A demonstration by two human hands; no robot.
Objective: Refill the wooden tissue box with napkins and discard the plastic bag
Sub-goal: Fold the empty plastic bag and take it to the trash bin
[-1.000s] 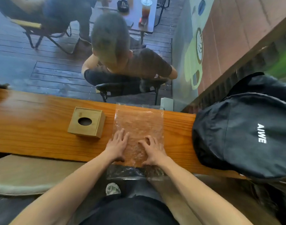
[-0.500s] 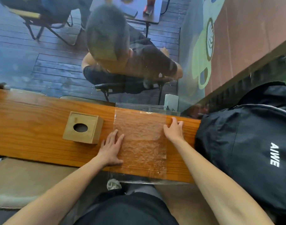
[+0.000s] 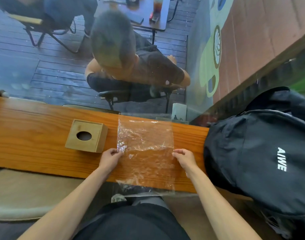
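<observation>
i see the wooden counter (image 3: 35, 135) running across the frame, bare at its far left. left of centre sits the wooden tissue box (image 3: 86, 135), square, its top face carrying one round hole; the hole looks dark and i cannot tell what is inside. the box rests flat on the counter, just beside the left edge of the plastic bag (image 3: 144, 153) but not touching it. my left hand (image 3: 110, 159) is just in front of the box's near right corner, thumb and fingers pressed together on the bag's left edge at about mid-height. the bag itself is clear, crinkled and flat, lying across the counter from the far edge to the near edge, its lower end hanging past the near edge over my lap; the wood grain shows through it, and nothing inside it is visible. my right hand (image 3: 183, 159) mirrors the left one, pinching the bag's right edge at the same height, fingertips closed on the film. both forearms reach in from the bottom of the view. right of the right hand, well apart from the bag, a black backpack (image 3: 260, 153) with white lettering rests against the end of the counter.
</observation>
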